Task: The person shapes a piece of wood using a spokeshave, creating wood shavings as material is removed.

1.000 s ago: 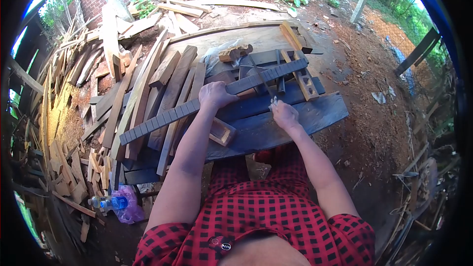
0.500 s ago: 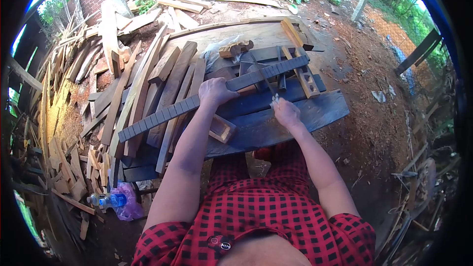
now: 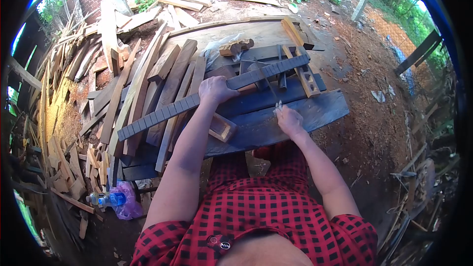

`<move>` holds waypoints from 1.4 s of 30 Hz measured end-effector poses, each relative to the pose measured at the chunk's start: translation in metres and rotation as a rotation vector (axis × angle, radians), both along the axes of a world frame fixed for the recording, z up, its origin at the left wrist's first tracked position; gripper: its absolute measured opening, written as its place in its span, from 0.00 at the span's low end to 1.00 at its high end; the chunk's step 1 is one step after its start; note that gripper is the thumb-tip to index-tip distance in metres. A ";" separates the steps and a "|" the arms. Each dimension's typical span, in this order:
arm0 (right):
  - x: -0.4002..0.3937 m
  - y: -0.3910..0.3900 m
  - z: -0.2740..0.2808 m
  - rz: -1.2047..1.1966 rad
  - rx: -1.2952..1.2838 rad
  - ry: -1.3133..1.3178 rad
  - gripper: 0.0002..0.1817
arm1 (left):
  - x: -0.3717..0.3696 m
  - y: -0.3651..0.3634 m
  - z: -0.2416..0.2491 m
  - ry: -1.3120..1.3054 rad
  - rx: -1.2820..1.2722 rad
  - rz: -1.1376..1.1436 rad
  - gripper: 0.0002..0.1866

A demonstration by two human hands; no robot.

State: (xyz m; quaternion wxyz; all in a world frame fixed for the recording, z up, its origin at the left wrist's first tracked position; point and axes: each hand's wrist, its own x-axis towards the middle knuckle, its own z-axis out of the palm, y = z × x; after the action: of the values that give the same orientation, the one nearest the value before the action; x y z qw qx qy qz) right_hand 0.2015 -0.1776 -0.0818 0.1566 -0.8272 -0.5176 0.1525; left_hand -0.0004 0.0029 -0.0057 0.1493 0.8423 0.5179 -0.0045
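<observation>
A long dark wooden strip (image 3: 170,113), marked by evenly spaced cross lines, lies diagonally over the workbench (image 3: 295,118). My left hand (image 3: 215,90) is wrapped around its middle, thumb on the near edge. In my right hand (image 3: 289,119) is a thin, narrow-bladed hand tool (image 3: 272,88) with a whitish grip; its exact kind I cannot tell. The blade crosses the strip's right half at an angle. Beneath the strip's right end is a light wooden block with rectangular holes (image 3: 309,83). A hollowed wooden piece (image 3: 222,128) sits on the bench between my arms.
Several loose boards (image 3: 172,76) lean and lie along the bench's left side. Behind the strip are a short wood chunk (image 3: 235,47) and a clear plastic bag (image 3: 212,54). Bottles in a pink bag (image 3: 125,202) hang low at left. Scrap wood litters the ground.
My right hand has drawn back toward my body and slightly right, pulling the tool's blade with it across the strip. The left hand and the strip stay almost in place.
</observation>
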 end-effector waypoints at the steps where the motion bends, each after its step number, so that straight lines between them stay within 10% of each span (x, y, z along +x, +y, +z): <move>1: 0.004 0.010 0.001 0.018 0.039 0.005 0.17 | 0.000 0.001 0.001 -0.010 -0.002 -0.008 0.34; 42: 0.001 0.040 0.003 0.006 0.013 0.067 0.19 | 0.001 0.003 -0.002 0.002 0.014 -0.001 0.35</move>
State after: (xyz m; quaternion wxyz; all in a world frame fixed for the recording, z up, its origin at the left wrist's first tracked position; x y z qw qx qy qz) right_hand 0.2024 -0.1377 -0.0786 0.1789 -0.8190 -0.5156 0.1771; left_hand 0.0005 0.0059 -0.0076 0.1428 0.8436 0.5177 -0.0020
